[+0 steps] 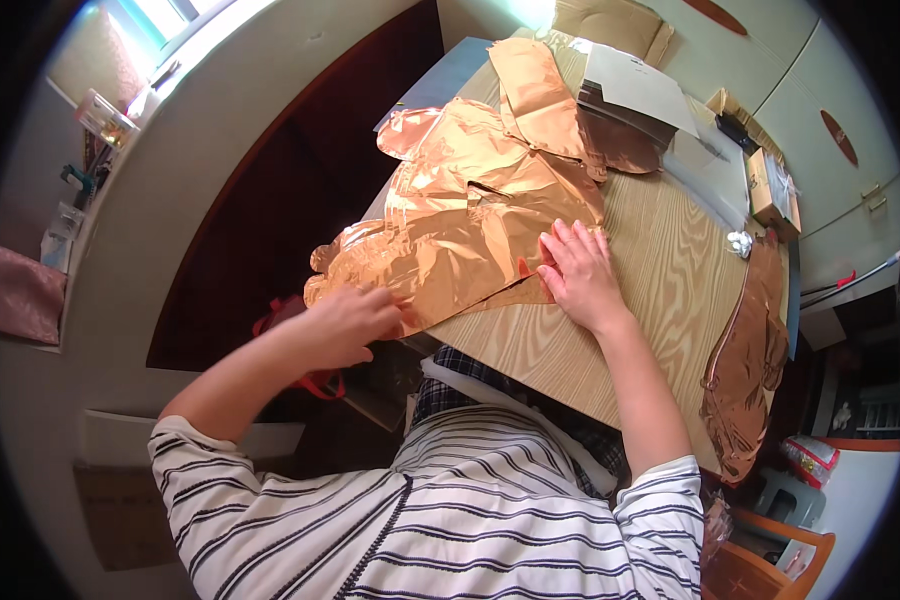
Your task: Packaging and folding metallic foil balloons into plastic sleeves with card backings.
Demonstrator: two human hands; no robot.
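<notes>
A large, wrinkled copper-coloured foil piece (470, 215) with scalloped edges lies flat over the left part of the wooden table (660, 290). It resembles an uninflated foil balloon. My right hand (580, 275) rests palm down on its right-hand edge, fingers stretched and flat. At the near left corner is my left hand (340, 325), slightly blurred, its fingers loosely bent over the foil and the thumb apart from them. Nothing is visible in its grasp; whether the fingertips press on the foil I cannot tell. A small slit or fold shows mid-foil.
Another foil piece (533, 85) lies at the far end, beside a stack of sheets under white paper (635, 85). More copper foil (750, 370) hangs along the table's right edge. A small open box (773, 195) stands at the back right. An orange wooden chair (820, 560) is at lower right.
</notes>
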